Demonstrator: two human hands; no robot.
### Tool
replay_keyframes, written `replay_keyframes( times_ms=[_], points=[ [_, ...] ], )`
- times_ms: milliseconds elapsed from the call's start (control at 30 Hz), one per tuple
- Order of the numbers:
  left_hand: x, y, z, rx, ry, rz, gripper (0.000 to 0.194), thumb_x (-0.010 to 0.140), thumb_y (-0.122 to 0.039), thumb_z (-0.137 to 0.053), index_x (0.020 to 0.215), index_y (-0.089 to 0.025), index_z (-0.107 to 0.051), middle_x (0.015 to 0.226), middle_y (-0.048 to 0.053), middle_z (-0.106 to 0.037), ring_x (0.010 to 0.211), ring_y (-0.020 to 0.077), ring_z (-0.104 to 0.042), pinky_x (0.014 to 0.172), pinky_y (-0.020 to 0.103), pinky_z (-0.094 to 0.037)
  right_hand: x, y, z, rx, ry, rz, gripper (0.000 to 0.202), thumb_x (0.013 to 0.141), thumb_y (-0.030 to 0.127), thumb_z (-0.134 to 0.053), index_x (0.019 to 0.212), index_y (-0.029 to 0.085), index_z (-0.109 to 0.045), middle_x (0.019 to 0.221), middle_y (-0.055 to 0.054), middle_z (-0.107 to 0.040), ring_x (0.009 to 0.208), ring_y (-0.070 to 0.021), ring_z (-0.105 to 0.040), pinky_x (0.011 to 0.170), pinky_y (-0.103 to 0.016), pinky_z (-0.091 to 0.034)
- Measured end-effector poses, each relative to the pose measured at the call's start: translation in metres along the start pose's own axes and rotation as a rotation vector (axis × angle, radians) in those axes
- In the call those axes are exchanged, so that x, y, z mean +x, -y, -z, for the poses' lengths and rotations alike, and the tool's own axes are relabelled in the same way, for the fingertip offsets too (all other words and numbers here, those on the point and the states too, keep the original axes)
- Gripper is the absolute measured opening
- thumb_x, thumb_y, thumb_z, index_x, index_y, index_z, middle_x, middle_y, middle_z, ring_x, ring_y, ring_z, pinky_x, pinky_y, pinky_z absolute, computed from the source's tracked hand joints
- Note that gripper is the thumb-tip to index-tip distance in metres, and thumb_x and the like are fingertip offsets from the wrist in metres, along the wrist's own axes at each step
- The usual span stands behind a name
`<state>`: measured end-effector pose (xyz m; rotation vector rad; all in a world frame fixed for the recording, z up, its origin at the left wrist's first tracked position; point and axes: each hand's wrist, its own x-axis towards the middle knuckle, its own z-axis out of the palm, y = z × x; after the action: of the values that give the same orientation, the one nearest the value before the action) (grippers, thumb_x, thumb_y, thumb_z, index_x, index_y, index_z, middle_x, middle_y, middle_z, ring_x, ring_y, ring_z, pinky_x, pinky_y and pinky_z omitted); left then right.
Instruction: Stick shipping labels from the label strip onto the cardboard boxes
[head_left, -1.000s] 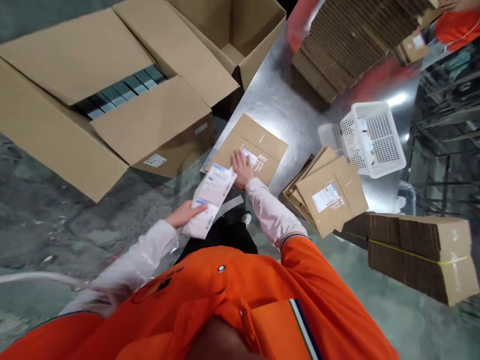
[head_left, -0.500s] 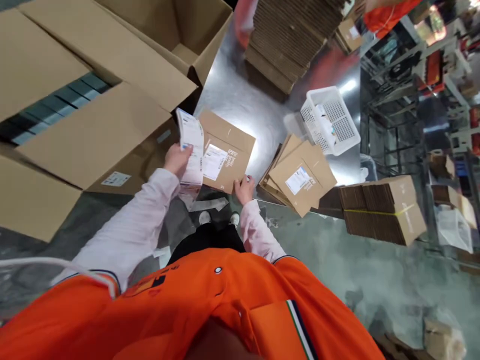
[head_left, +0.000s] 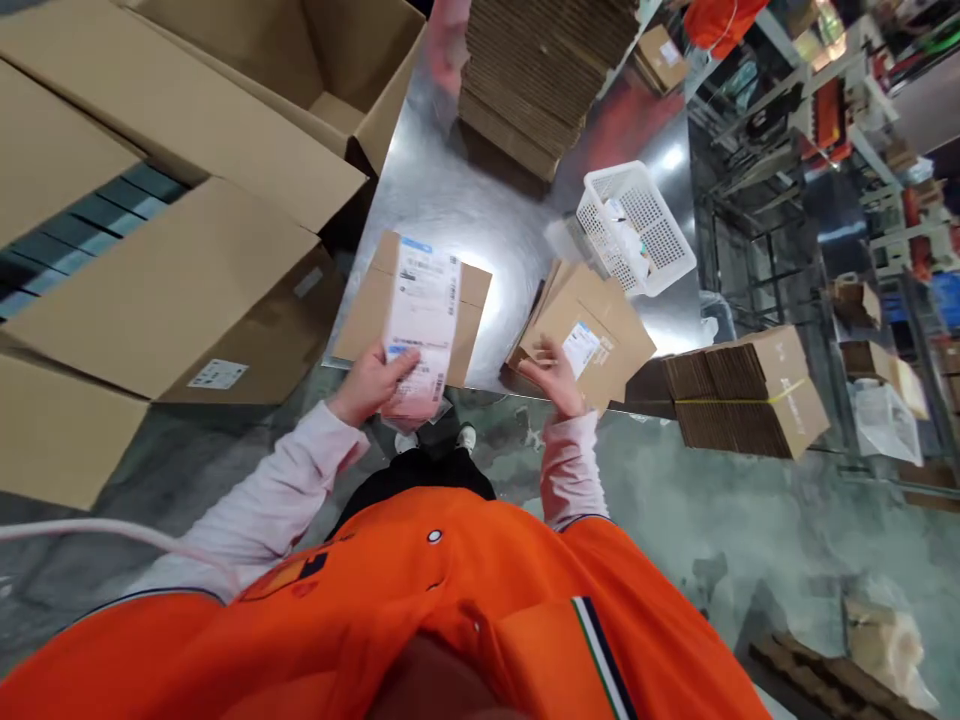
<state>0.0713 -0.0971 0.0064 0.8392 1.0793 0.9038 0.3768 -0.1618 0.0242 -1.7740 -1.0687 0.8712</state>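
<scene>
- The left hand (head_left: 373, 381) pinches a bunch of thin white paper labels (head_left: 422, 318), thumb on top. The labels are long and flat with black print.
- They lie over a flat brown cardboard mailer (head_left: 375, 300) on the shiny metal table (head_left: 465, 215).
- The right hand (head_left: 556, 375) has its fingers curled on the near edge of a stack of flat brown mailers (head_left: 600, 325). The top one has a small white sticker.
- A white plastic basket (head_left: 637, 225) full of little holes sits just behind the stack.
</scene>
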Motion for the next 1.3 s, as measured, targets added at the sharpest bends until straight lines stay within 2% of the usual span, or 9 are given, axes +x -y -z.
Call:
replay_keyframes(
  times_ms=[67, 133, 200, 367, 633, 833, 1000, 1167, 1300],
  points=[
    [-0.006, 0.007, -0.002, 0.126, 0.096, 0.058, 0.07, 0.047, -0.066, -0.088, 0.089, -0.013, -0.07, 0.086, 0.01, -0.074, 0.079, 0.0248, -0.068, 0.069, 0.033, -0.056, -0.013, 0.002, -0.077, 0.247, 0.29, -0.007, 0.074, 0.057, 0.05, -0.09, 0.121, 0.022, -0.066, 0.12, -0.011, -0.07, 0.103, -0.0258, -0.066, 0.087, -0.042, -0.06],
    [-0.008, 0.008, 0.003, 0.225, 0.122, 0.057, 0.067, 0.047, -0.064, -0.088, 0.087, -0.013, -0.073, 0.084, 0.01, -0.074, 0.077, 0.0256, -0.068, 0.068, 0.032, -0.055, -0.031, 0.002, -0.138, 0.37, 0.267, -0.04, 0.054, 0.071, 0.061, -0.077, 0.104, 0.019, -0.069, 0.105, -0.009, -0.074, 0.098, -0.0237, -0.068, 0.088, -0.04, -0.059],
    [-0.006, 0.006, 0.013, 0.223, 0.028, 0.019, 0.067, 0.048, -0.064, -0.088, 0.088, -0.012, -0.074, 0.087, 0.011, -0.075, 0.079, 0.0257, -0.067, 0.07, 0.033, -0.054, -0.044, 0.002, -0.17, 0.379, 0.307, -0.085, 0.051, 0.071, 0.064, -0.076, 0.091, 0.018, -0.069, 0.092, -0.008, -0.074, 0.093, -0.0239, -0.069, 0.086, -0.04, -0.059],
    [0.002, 0.013, 0.036, 0.156, -0.07, 0.028, 0.065, 0.048, -0.066, -0.086, 0.08, -0.011, -0.074, 0.081, 0.011, -0.073, 0.077, 0.0248, -0.065, 0.075, 0.035, -0.052, -0.021, 0.012, -0.174, 0.3, 0.398, -0.004, 0.057, 0.064, 0.054, -0.085, 0.107, 0.018, -0.072, 0.106, -0.009, -0.076, 0.095, -0.023, -0.071, 0.09, -0.039, -0.058],
    [0.016, 0.058, 0.031, 0.167, -0.294, 0.064, 0.054, 0.055, -0.063, -0.08, 0.067, -0.012, -0.068, 0.064, 0.006, -0.065, 0.066, 0.021, -0.061, 0.058, 0.028, -0.044, 0.025, 0.008, -0.194, -0.001, 0.466, 0.025, 0.017, 0.078, 0.033, -0.077, 0.079, 0.016, -0.075, 0.075, -0.004, -0.074, 0.072, -0.0188, -0.069, 0.076, -0.033, -0.058],
    [0.025, 0.1, 0.063, -0.041, -0.029, 0.332, 0.067, 0.033, -0.038, -0.096, 0.092, -0.012, -0.075, 0.095, 0.014, -0.077, 0.088, 0.0297, -0.071, 0.081, 0.038, -0.056, 0.092, -0.006, -0.218, -0.417, 0.144, 0.159, 0.011, 0.077, 0.026, -0.079, 0.081, 0.015, -0.077, 0.114, -0.009, -0.067, 0.116, -0.023, -0.06, 0.109, -0.039, -0.044],
    [-0.035, 0.134, 0.104, 0.039, 0.025, 0.586, 0.065, 0.025, -0.041, -0.097, 0.079, -0.013, -0.075, 0.093, 0.019, -0.077, 0.1, 0.0398, -0.07, 0.09, 0.046, -0.057, 0.141, -0.019, -0.241, -0.653, 0.039, 0.12, 0.057, 0.085, 0.04, -0.073, 0.132, 0.008, -0.063, 0.146, -0.022, -0.047, 0.139, -0.03, -0.042, 0.116, -0.051, -0.032],
    [-0.076, 0.116, 0.124, 0.103, -0.071, 0.501, 0.066, 0.041, -0.054, -0.092, 0.093, -0.016, -0.076, 0.103, 0.019, -0.076, 0.111, 0.041, -0.067, 0.093, 0.05, -0.056, 0.091, -0.036, -0.264, -0.759, 0.373, 0.521, 0.071, 0.087, 0.041, -0.073, 0.142, 0.003, -0.051, 0.16, -0.028, -0.035, 0.153, -0.0373, -0.023, 0.124, -0.062, -0.009],
    [-0.02, 0.072, 0.124, 0.076, -0.17, 0.251, 0.067, 0.05, -0.059, -0.087, 0.098, -0.012, -0.074, 0.104, 0.02, -0.074, 0.103, 0.0378, -0.069, 0.092, 0.048, -0.056, 0.005, -0.058, -0.247, -0.576, 0.75, 0.701, 0.051, 0.083, 0.037, -0.075, 0.127, 0.011, -0.065, 0.142, -0.015, -0.06, 0.141, -0.0286, -0.047, 0.124, -0.047, -0.03]
  ],
)
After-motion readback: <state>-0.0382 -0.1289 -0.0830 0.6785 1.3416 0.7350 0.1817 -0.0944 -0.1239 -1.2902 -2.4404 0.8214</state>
